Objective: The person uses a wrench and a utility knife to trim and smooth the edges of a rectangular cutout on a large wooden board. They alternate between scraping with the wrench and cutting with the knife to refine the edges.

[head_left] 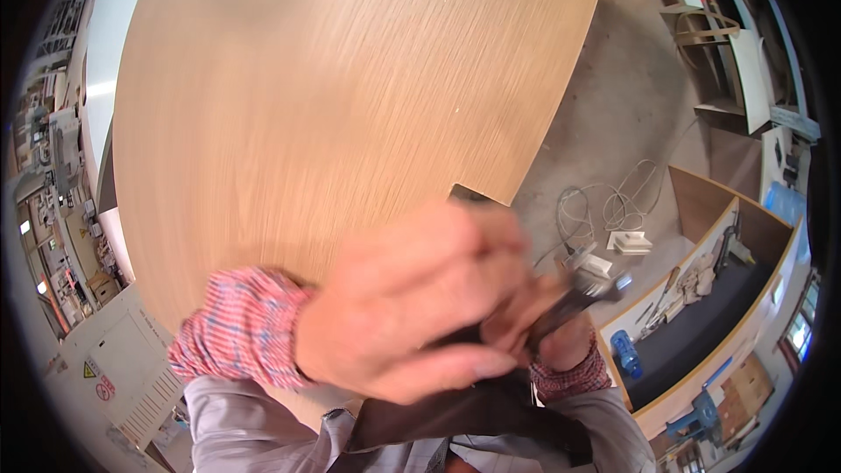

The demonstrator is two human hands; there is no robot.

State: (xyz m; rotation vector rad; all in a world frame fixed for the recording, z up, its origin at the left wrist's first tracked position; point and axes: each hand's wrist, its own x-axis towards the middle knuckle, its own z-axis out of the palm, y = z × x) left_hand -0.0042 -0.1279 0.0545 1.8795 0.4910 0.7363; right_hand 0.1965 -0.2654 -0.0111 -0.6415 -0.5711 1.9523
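Note:
My left hand (412, 298), large and smeared by motion, is closed with its fingers curled and thumb stretched to the right. A bit of something dark shows between its thumb and fingers, too hidden to name. Partly behind it, my right hand (561, 346) grips a dark tool with a shiny metal end (583, 298), which points to the upper right. Both hands are close together over the near right corner of a large light wood-grain panel (324, 114). Just beyond them, a dark notch (473, 194) cuts into the panel's near edge.
Right of the panel, a looped cable (578, 215) and small white blocks (629, 243) lie on the concrete floor (604, 96). An open wooden box (736, 188) at the right holds tools and a blue bottle (625, 353). A pale metal cabinet (109, 359) stands at lower left.

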